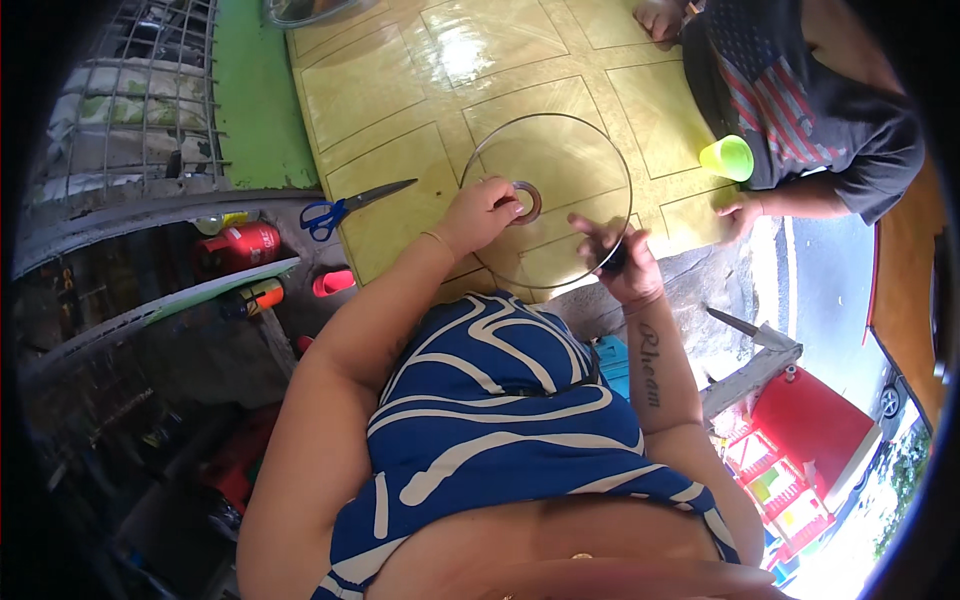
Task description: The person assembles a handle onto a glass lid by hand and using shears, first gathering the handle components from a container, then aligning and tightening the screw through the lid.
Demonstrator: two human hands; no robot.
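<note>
My left hand (482,216) is closed, its fingers pinching a brown roll of tape (538,203) by its near side. A large, thin round hoop (552,114) lies level over the table, its left edge passing at my left hand. On the right side, my right hand (630,268) is turned palm up, with the hoop's rim running between thumb and fingers. One finger of it points inward, and the others are partly curled in shadow. Something dark shows in that palm, too shaded to name. Blue-handled scissors (345,208) lie left of my left hand, blades pointing inward.
The yellow patterned table (385,215) ends close to my body. Across its right side sits a person in a dark shirt (830,150), one hand by a yellow-green cup (728,158). A clear container (310,8) stands at the far left. A knife (733,321) shows at lower right.
</note>
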